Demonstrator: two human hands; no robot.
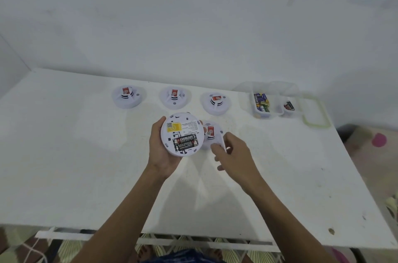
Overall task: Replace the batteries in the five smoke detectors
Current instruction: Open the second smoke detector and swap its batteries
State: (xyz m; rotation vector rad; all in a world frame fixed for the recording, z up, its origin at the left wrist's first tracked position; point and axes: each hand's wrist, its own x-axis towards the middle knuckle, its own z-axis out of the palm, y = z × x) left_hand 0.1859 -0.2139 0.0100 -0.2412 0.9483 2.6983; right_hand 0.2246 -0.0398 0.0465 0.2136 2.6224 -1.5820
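My left hand (160, 150) holds a white smoke detector (183, 133) upside down above the table. Its open battery bay shows two black Eveready batteries (185, 142). My right hand (234, 153) sits just to its right, fingers loosely curled at the lower right rim of a fourth detector (210, 133) lying on the table. I cannot tell whether that hand grips anything white. Three more detectors, at the left (128, 97), the middle (174, 97) and the right (216, 103), stand in a row farther back, each with a red label on top.
At the back right, a clear plastic tub (261, 113) holds several mixed batteries. A smaller tub (288, 106) beside it has a black battery. A green-rimmed lid (316, 116) lies to their right. The white table (86, 165) ends at a wall behind and a patterned floor to the right.
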